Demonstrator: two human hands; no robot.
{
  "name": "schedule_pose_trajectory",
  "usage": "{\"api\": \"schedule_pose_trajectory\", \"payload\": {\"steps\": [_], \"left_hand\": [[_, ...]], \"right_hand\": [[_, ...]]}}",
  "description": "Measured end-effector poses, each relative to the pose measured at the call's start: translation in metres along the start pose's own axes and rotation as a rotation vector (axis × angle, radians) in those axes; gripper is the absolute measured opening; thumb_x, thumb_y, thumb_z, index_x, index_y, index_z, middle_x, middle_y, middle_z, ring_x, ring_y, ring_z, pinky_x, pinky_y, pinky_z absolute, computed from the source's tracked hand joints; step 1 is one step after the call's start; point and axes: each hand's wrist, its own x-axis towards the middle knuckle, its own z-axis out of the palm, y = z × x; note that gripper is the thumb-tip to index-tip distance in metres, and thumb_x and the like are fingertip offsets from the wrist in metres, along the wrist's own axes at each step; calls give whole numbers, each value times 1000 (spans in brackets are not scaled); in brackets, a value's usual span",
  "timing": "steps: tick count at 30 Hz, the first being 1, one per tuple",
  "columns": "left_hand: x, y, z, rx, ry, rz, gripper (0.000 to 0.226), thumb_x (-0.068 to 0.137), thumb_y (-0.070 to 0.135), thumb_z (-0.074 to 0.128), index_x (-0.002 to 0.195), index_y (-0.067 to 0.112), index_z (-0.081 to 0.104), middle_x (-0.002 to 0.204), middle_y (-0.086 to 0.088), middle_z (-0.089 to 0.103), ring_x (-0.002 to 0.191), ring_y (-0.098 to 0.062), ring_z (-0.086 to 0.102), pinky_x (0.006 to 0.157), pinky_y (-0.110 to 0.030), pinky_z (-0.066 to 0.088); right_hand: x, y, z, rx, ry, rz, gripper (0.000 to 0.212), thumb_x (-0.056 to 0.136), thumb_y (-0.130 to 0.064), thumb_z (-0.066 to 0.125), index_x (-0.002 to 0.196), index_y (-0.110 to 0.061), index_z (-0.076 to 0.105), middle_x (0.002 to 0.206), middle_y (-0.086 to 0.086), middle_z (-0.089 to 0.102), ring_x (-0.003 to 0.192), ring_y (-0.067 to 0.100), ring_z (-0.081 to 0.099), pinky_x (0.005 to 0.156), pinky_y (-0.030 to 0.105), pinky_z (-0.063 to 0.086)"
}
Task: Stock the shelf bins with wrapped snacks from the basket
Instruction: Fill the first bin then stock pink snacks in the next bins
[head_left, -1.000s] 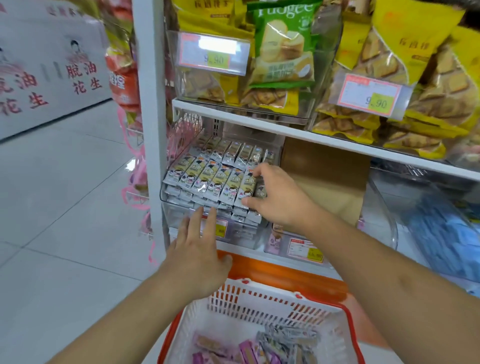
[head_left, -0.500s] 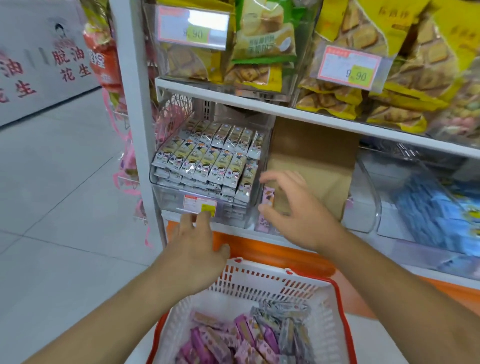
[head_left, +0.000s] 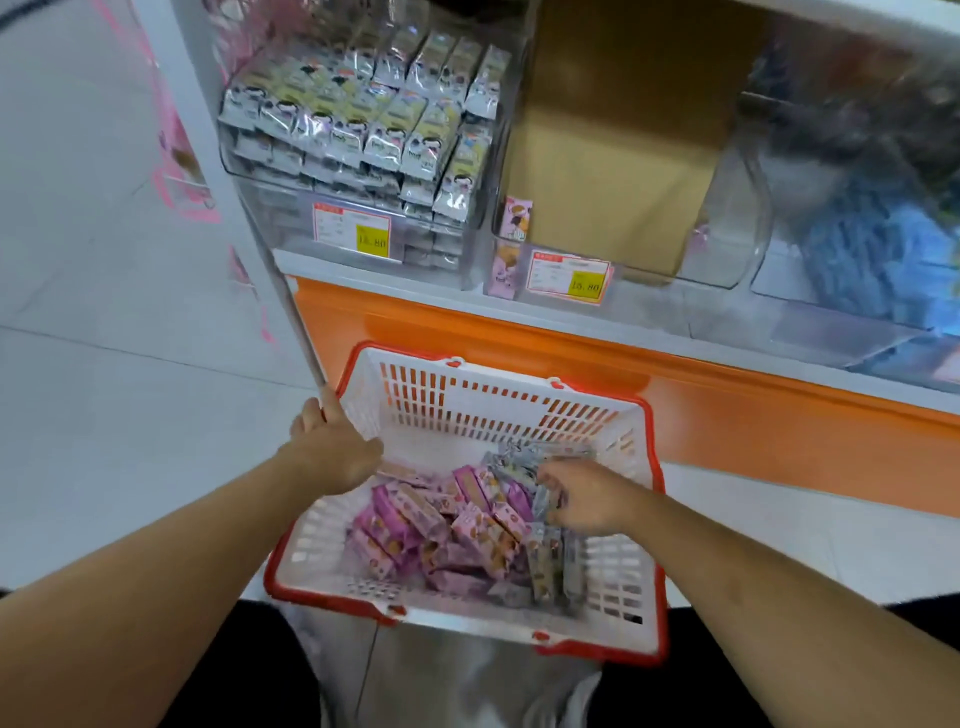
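Inside the basket (head_left: 467, 410), both hands had come down from the shelf bins, where half a second before the right one was withdrawing from the packed bin of silver-wrapped snacks (head_left: 363, 124) and the left hovered below its price tag. That shift read as the end of one placement and the start of another pick: the silver bin looked full to its front wall, while the clear bin (head_left: 737, 218) just right of it held only a couple of pink packets (head_left: 514, 218) at its near-left corner, in front of a cardboard box (head_left: 623, 156).

The left hand (head_left: 332, 457) rested at the basket's left rim, fingers seemingly curled over the edge to steady it, though the grip itself was partly hidden. The right hand (head_left: 582, 499) lay over the basket's right half, fingers bent down into the grey-wrapped snacks (head_left: 524, 457); whether it had closed on one could not be told through the blur. The pink-wrapped snacks (head_left: 436, 525) filled the basket's middle, between the two hands and just left of the right hand's fingertips. The nearly empty bin stood above the basket's far rim, probably the next target.
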Motion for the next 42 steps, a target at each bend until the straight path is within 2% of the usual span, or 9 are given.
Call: {"api": "schedule_pose_trajectory", "payload": {"steps": [5,10,14,19,22,25,28,36,42], "left_hand": [[15,-1,24,-1,21,-59,120,93,59,62,156,19,-32,166,-13,-2,153,-42,9,122,-57,23],[18,5,22,7,21,-96,122,91,63,62,156,20,-31,164,-14,2,151,-43,12,121,-57,25],[15,7,16,55,-34,-133,115,93,64,55,156,22,-31,167,-13,-3,152,-47,12,121,-61,25],[-17,45,-25,150,40,-20,91,94,42,63,160,11,10,162,-17,20,146,-40,29,115,-50,37],[-43,78,-65,21,-180,289,37,99,43,61,114,10,65,112,-7,65,98,-19,62,82,-30,49],[-78,100,-96,-262,-394,407,38,96,51,68,109,15,73,104,-1,75,94,-16,74,86,-32,59],[-108,106,-117,-401,-442,517,31,93,38,77,107,11,76,101,-17,73,81,-18,70,80,-35,63],[-114,108,-145,-795,-269,498,26,92,28,78,84,5,67,78,-13,60,71,-22,64,64,-29,59],[-101,113,-160,-874,-255,478,39,92,38,76,93,0,70,90,-11,70,83,-28,72,73,-37,63]], "right_hand": [[31,4,38,-16,-111,20,59,95,-33,74,148,-22,52,151,6,50,131,30,55,103,33,49],[34,0,58,-42,-67,76,23,92,-16,69,111,-24,59,112,6,63,102,29,61,75,37,48],[20,-6,37,-8,-22,36,22,87,-3,67,102,-16,58,99,7,59,87,24,56,62,35,38],[-17,-42,-52,158,97,-60,29,92,-27,79,111,-32,58,131,-2,57,111,20,61,78,34,52],[-61,-77,-116,339,194,-178,31,89,-34,83,110,-35,61,122,-3,62,108,17,64,79,33,51],[-107,-104,-156,505,307,-322,33,86,-31,86,108,-30,62,107,-1,70,81,13,65,75,38,53],[-134,-120,-172,635,426,-417,35,83,-30,86,109,-28,62,105,6,76,86,37,69,85,64,56],[-145,-145,-171,277,722,-572,65,86,-41,83,141,-39,48,141,-26,45,135,-7,43,106,13,38],[-129,-154,-186,215,815,-565,66,79,-42,88,135,-40,53,139,-30,46,135,-10,40,107,15,36]]}}
